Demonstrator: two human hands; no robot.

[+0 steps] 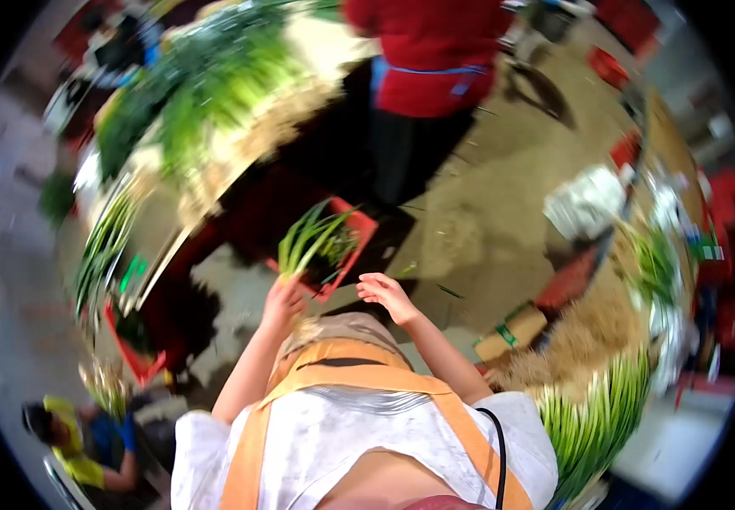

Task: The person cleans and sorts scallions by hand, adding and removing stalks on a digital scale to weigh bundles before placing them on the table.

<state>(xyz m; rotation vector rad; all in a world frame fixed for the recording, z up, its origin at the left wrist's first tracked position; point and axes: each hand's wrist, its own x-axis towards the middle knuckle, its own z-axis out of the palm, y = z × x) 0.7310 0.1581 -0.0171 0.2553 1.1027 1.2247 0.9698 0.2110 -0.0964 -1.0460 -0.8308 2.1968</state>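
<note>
A small bunch of green onions (308,242) is gripped in my left hand (283,303), with the green leaves fanning up and away from me. Below the fist the pale root end shows blurred near my apron. My right hand (382,293) is held out to the right of the bunch, fingers apart and nothing in them. Just past both hands stands a red crate (364,228), partly hidden by the leaves, with loose green leaves inside.
Green onions (223,93) are heaped on a table at upper left; more green onions (597,416) lie at lower right. A person in red (435,59) stands ahead; another person in yellow (68,438) is at lower left. A white bag (587,202) sits to the right.
</note>
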